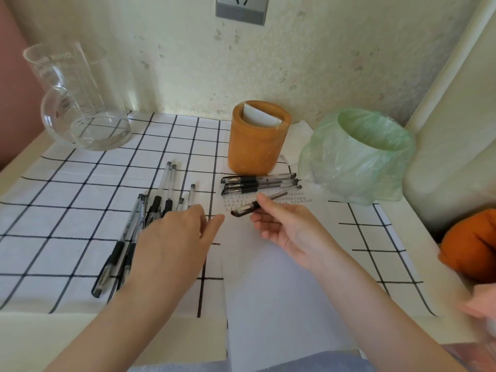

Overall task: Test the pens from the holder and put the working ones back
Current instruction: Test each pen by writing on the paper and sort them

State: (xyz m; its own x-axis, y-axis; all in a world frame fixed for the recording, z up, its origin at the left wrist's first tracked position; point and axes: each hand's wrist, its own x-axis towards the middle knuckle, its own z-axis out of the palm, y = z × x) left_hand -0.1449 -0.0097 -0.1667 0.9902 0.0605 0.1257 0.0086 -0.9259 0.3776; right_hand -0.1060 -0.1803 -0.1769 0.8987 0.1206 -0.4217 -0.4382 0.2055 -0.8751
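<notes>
An orange-brown pen holder (256,146) stands at the back of the checked cloth with a white card inside. Three capped black pens (259,183) lie side by side just in front of it. My right hand (288,228) pinches a capped black pen (245,209) over the white paper (268,264), which bears rows of small test marks. My left hand (177,237) hovers flat with straight fingers over a pile of several pens (139,224) on the cloth, holding nothing.
A glass jug (77,103) stands at the back left. A small bin lined with a green plastic bag (359,157) sits right of the holder. An orange cloth item (472,245) lies at the right edge. A wall socket (241,8) is above.
</notes>
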